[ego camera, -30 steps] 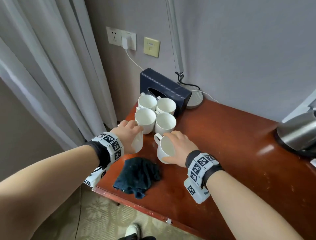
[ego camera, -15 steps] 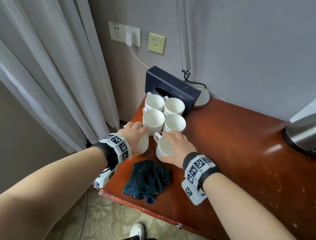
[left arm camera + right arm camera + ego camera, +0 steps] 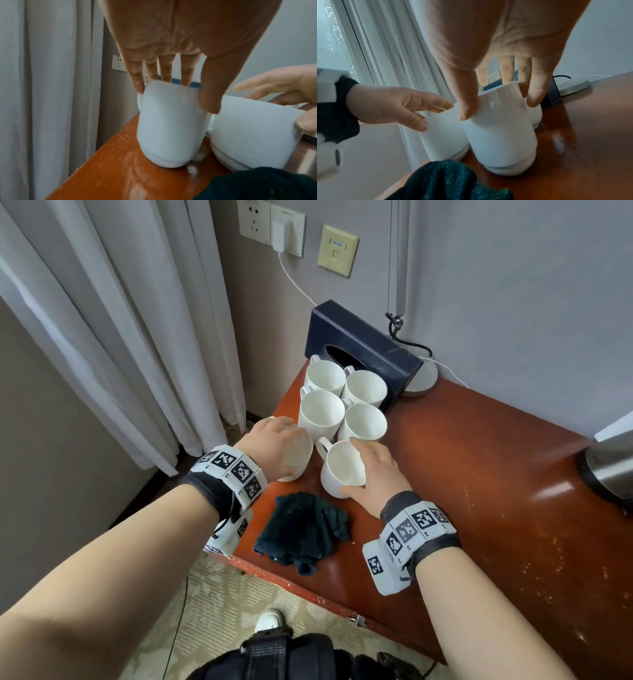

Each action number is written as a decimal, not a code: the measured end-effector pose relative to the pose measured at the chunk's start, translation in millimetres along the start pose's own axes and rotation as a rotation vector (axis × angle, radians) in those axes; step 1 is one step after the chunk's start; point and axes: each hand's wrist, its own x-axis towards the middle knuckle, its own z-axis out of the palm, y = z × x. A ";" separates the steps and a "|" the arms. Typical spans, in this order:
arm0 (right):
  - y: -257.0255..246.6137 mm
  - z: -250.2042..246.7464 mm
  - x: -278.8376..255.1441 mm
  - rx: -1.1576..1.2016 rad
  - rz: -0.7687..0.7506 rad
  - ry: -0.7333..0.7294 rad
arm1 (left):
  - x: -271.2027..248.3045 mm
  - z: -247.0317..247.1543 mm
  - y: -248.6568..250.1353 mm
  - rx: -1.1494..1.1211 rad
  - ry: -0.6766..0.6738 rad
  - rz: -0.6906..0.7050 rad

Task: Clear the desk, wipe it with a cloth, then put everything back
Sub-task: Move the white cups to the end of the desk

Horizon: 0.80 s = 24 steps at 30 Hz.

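Note:
Six white mugs stand at the left end of the reddish desk (image 3: 496, 508). From above, my left hand (image 3: 275, 445) grips the front left mug (image 3: 299, 460) by its rim, thumb (image 3: 210, 98) on the near wall and fingers over the far edge. My right hand (image 3: 375, 470) holds the front right mug (image 3: 339, 470) the same way, thumb (image 3: 466, 105) against its side. Both mugs (image 3: 171, 128) (image 3: 500, 129) touch the desk and stand close together. A crumpled dark cloth (image 3: 303, 529) lies just in front of them.
Four more mugs (image 3: 322, 412) cluster behind, against a dark tissue box (image 3: 370, 350). A round lamp base (image 3: 423, 374) with cables sits by the wall. A metal kettle (image 3: 609, 470) stands at the right. Curtains (image 3: 120, 320) hang left of the desk edge.
Both hands keep hold of their mugs and have carried them slightly closer to the four mugs behind. The cloth has not moved.

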 end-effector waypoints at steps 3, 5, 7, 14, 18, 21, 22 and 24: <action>-3.4 4.6 0.2 0.028 0.017 0.025 | -0.4 1.9 1.1 0.000 -0.010 -0.017; -4.6 7.8 -0.7 0.058 0.027 0.040 | -0.6 3.7 1.1 -0.006 -0.012 -0.028; -4.8 9.6 -2.7 0.098 0.044 0.051 | -2.1 4.7 1.6 -0.024 -0.012 -0.043; 6.3 1.3 -22.7 0.200 0.088 0.192 | -16.2 -0.5 22.1 -0.016 0.120 -0.021; 22.8 -19.8 -44.7 0.188 0.127 0.265 | -26.2 -1.4 51.3 -0.043 0.177 0.007; 45.4 -37.0 -67.4 0.181 0.161 0.341 | -33.3 0.8 83.2 -0.051 0.200 0.036; 55.2 -42.4 -76.2 0.189 0.173 0.366 | -35.3 3.2 94.9 -0.059 0.206 0.048; 77.2 -52.4 -95.0 0.219 0.198 0.393 | -39.6 9.1 118.9 -0.090 0.223 0.057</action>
